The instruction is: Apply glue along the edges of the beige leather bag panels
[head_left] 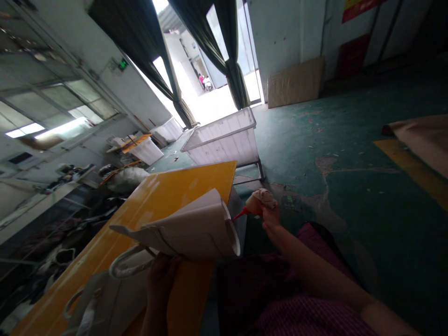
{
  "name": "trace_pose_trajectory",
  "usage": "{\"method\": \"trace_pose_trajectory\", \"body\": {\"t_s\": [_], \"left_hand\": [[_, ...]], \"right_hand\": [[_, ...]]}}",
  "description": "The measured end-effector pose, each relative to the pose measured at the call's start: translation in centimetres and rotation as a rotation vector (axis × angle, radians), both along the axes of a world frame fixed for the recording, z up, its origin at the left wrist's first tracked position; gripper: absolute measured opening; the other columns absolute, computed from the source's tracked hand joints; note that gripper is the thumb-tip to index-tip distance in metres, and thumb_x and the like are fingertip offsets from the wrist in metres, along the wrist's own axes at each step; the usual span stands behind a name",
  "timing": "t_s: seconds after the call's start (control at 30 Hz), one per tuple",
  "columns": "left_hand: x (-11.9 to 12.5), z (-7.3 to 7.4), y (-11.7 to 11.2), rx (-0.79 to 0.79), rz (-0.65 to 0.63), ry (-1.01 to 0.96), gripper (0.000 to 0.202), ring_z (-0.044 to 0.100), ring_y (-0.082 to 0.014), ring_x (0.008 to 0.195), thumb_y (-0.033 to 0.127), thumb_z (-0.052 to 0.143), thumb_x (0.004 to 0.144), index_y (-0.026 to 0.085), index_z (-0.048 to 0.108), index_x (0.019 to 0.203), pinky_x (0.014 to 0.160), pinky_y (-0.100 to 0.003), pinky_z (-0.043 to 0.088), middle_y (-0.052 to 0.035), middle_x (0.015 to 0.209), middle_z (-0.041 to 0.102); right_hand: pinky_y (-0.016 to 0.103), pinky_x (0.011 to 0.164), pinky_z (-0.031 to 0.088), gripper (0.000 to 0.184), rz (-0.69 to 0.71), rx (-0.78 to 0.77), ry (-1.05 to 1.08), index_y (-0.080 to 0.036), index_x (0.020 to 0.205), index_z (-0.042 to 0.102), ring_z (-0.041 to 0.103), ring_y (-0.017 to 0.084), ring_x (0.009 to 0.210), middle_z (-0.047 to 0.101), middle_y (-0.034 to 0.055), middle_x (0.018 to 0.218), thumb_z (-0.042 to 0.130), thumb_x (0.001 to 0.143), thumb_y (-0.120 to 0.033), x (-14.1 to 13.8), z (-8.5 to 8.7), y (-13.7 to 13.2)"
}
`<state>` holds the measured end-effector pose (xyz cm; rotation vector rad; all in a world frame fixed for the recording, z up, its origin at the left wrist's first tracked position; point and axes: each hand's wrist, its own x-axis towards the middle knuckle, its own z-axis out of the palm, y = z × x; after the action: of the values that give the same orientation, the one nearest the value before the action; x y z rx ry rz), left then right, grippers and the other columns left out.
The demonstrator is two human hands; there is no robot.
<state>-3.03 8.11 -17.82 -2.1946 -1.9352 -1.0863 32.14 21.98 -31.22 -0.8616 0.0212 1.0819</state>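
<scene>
A pale handbag (182, 233) lies on its side over the yellow tabletop, its open end facing right. My left hand (163, 270) is closed on the bag's lower side, close to its looped handle (128, 263); part of the fingers is hidden under it. In my right hand (271, 215) is a squeeze bottle (254, 204) with a red nozzle (241, 213) and a pale wrapping at its back end. The nozzle's tip points left, at the edge of the bag's open end; whether it touches I cannot tell. A second pale bag (115, 298) lies nearer me on the table.
The yellow table (199, 179) ends just left of my right hand. Beyond it stands a white plastic bin (224, 140) on a metal frame. A brown sheet (423, 140) is at the far right, and cluttered shelves (45, 205) line the left.
</scene>
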Motion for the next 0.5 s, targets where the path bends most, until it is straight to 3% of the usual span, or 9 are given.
{"method": "trace_pose_trajectory", "body": {"t_s": [0.27,0.5], "left_hand": [[2.1,0.8,-0.7,-0.009,0.022,-0.04,0.037,0.071,-0.0275,0.093,0.058,0.072,0.085,0.022,0.08,0.083,0.08,-0.036,0.058,-0.0094,0.093,0.077],[0.9,0.8,-0.5,0.015,0.021,0.033,0.028,0.07,-0.0246,0.085,0.049,0.072,0.084,0.022,0.078,0.079,0.077,-0.033,0.057,-0.0069,0.084,0.075]], "right_hand": [[0.029,0.07,0.056,0.067,0.085,0.174,0.094,-0.024,0.092,0.053,0.064,0.017,0.084,0.067,-0.0032,0.093,0.091,0.037,-0.031,0.3,3.0,-0.9],[0.027,0.074,0.053,0.066,0.112,0.163,0.022,-0.023,0.091,0.052,0.06,0.013,0.079,0.064,-0.0075,0.086,0.091,0.038,-0.028,-0.3,1.3,0.0]]}}
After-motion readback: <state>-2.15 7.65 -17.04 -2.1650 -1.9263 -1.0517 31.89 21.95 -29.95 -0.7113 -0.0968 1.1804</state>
